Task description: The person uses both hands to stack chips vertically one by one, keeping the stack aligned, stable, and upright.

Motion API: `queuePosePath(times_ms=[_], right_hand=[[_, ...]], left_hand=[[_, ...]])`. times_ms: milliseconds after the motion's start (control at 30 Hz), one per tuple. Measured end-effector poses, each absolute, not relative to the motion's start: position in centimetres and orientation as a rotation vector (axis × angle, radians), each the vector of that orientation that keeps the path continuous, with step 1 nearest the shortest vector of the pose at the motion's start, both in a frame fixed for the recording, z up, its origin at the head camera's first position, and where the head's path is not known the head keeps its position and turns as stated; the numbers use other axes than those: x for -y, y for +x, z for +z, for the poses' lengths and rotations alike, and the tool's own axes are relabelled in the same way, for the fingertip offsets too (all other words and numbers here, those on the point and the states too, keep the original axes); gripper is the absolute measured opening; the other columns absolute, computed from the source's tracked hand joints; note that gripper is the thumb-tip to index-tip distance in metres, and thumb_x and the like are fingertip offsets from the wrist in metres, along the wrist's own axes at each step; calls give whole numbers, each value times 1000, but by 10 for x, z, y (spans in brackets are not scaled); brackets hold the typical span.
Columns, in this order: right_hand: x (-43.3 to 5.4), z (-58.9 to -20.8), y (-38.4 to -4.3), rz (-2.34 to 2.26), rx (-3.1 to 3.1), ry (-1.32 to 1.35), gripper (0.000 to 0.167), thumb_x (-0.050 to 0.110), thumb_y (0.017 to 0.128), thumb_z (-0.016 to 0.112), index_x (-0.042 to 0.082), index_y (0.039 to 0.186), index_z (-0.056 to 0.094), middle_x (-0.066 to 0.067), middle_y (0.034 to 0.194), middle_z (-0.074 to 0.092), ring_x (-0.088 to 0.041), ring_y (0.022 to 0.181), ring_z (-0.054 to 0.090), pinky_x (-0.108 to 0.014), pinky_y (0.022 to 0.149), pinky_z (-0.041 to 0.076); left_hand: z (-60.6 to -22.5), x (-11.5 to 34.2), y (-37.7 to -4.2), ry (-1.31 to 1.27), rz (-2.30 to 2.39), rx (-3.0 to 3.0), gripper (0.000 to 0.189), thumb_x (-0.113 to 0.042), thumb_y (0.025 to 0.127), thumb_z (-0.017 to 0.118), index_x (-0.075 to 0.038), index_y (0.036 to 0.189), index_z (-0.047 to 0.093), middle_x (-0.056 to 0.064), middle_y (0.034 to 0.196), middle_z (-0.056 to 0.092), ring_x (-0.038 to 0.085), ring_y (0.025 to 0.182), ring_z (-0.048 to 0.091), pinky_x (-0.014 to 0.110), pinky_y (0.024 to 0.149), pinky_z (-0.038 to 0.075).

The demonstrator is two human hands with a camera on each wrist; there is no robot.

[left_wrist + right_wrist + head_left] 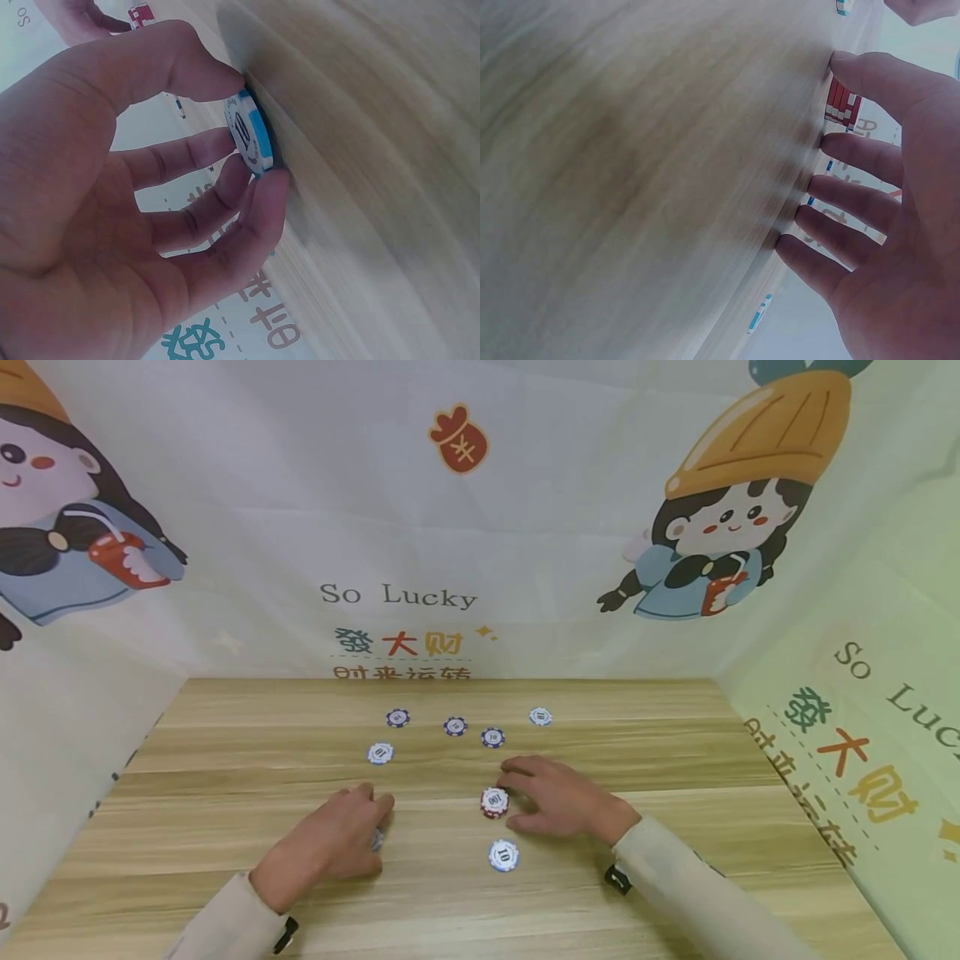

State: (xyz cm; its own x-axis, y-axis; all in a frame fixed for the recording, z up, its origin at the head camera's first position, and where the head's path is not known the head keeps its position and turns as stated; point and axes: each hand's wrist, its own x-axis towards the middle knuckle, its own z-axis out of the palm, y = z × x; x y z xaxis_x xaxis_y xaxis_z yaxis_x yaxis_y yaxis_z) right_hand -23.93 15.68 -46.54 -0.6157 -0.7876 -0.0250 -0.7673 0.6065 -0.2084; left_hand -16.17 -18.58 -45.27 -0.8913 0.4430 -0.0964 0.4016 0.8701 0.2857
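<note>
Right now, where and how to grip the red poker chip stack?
Probably pinch the red poker chip stack low across its near and far edges, from the right: it stands several flat chips high, and the right hand is beside it.

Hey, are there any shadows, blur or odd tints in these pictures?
Head view: clear enough to read 100 on the stack of chips, with a yellowish-green tint on the right backdrop; left wrist view: left hand dim, shadow beside the white-and-blue chip, tabletop grain soft; right wrist view: tabletop hazy, shadowy near the fingertips.
</note>
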Motion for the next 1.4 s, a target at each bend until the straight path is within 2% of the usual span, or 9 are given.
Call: queuePosePath(times_ms=[233, 900, 1400], right_hand=[[-158, -465, -238, -283, -2716, -1314, 57, 39, 103, 73, 7, 149, 65, -20, 160, 55, -42, 149, 50, -56, 124, 39], [-158, -463, -238, -294, -2712, -1297, 56, 38, 104, 72, 7, 150, 64, -19, 161, 54, -41, 150, 50, -55, 124, 39], [-157, -463, -237, -299, -2713, -1281, 56, 40, 104, 72, 9, 150, 64, -18, 162, 54, -40, 151, 49, -56, 125, 38]], left_hand=[[-450, 178, -163, 639, 390, -2882, 43, -9, 65, 86, -11, 98, 60, 10, 94, 54, 29, 81, 55, 49, 69, 55], [-447, 159, -172, 815, 392, -2908, 35, -7, 67, 79, -8, 98, 62, 10, 91, 55, 22, 74, 54, 40, 62, 52], [-454, 149, -183, 845, 428, -2942, 32, -8, 74, 77, -5, 104, 66, 7, 93, 56, 20, 77, 51, 37, 63, 48]])
